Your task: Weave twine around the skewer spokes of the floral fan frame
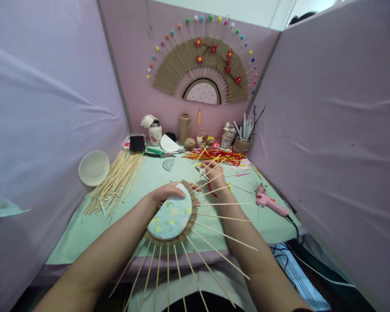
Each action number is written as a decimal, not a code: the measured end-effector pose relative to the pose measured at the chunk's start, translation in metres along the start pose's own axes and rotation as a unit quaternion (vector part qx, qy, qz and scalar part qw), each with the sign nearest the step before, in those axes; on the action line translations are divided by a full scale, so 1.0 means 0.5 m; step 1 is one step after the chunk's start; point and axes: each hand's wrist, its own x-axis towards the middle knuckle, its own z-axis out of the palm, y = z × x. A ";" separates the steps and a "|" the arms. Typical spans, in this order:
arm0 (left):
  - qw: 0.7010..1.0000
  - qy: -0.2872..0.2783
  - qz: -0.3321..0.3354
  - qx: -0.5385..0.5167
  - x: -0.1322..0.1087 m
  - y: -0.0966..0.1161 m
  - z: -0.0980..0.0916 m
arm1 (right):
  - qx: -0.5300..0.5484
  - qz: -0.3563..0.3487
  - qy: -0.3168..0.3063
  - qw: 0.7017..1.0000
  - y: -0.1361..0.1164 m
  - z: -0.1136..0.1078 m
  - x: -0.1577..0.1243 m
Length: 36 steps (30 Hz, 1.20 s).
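My left hand (164,193) grips the top edge of a half-round fan core (171,216) covered in pale flowered cloth with a jute rim. Several thin bamboo sticks (221,234) radiate from the core toward me and to the right. My right hand (214,174) is behind the sticks, fingers closed on small scissors or a similar metal tool (202,173) near the upper sticks. Both hands hover over the green mat (266,221).
A pile of loose bamboo sticks (117,182) and a white paper plate (93,167) lie at left. A pink glue gun (269,201) lies at right. Red and yellow strips (221,156), jars, twine and pliers (156,152) line the back. A finished fan (203,71) hangs on the wall.
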 end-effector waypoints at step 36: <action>0.995 0.057 0.063 0.054 0.015 -0.014 0.012 | 0.122 0.027 0.027 0.992 0.006 0.026 -0.003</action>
